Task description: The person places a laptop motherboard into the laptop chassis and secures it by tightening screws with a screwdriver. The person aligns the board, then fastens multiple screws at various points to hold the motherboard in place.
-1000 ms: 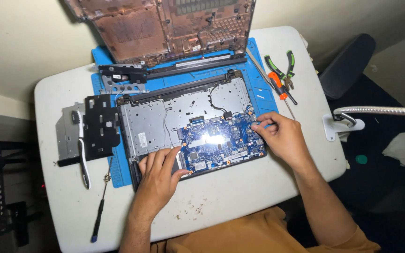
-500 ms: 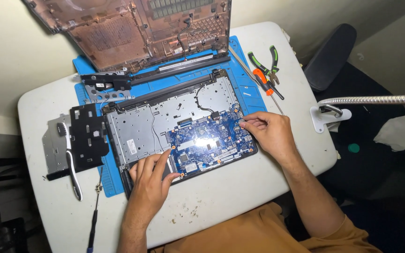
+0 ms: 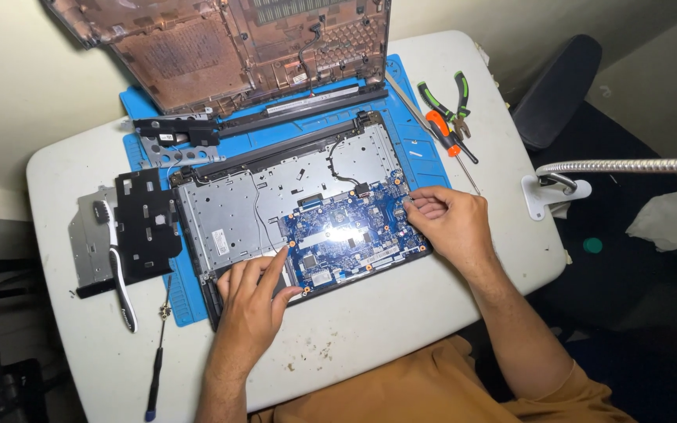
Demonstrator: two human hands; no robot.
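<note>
Laptop base [image 3: 221, 211] lies opened, cover off; blue board [image 3: 346, 235] still seated. Left hand [image 3: 252, 301] fingers spread flat at its corner, right hand [image 3: 452, 223] fingers pinched at its edge, holding nothing clear.

Opened laptop base [image 3: 291, 204]: centre of the surface [image 3: 401, 329], on a work mat [image 3: 421, 157]. Circuit board [image 3: 346, 235]: in the base's near right part. Detached bottom cover [image 3: 229, 47]: behind the base, tilted up. Bracket plate [image 3: 146, 223] and toothbrush [image 3: 115, 262]: left of the base. Screwdriver [image 3: 157, 368]: near left. Pliers [image 3: 452, 102] and second screwdriver [image 3: 448, 137]: far right, beside the mat.
</note>
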